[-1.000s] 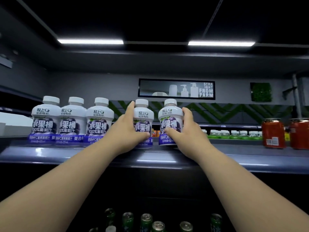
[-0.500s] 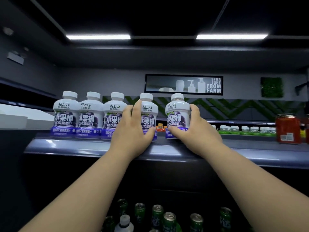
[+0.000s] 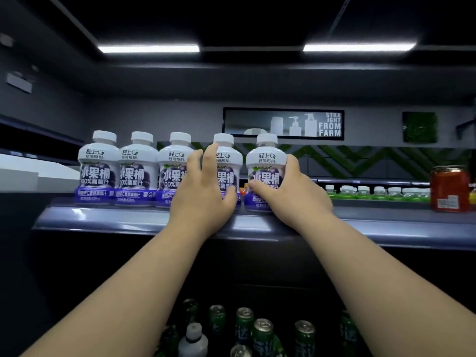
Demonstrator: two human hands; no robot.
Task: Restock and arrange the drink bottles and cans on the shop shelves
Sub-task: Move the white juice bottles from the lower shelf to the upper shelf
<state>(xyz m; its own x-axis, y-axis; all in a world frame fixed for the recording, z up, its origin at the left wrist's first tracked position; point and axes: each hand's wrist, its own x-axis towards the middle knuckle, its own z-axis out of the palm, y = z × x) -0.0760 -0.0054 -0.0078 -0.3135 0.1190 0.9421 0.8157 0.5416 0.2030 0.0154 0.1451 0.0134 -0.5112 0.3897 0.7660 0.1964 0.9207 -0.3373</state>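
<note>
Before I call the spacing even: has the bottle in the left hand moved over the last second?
Yes. The fourth bottle, in the left hand, has slid left, narrowing its gap to the third bottle.

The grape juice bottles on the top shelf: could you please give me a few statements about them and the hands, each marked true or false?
1. Five white bottles stand in a row on the shelf. True.
2. The right hand grips the middle bottle. False: it grips the fifth bottle, the rightmost one.
3. The left hand is on the fourth bottle from the left. True.
4. The fifth bottle lies on its side. False: it stands upright, cap up.
5. Green cans stand below the shelf. True.
</note>
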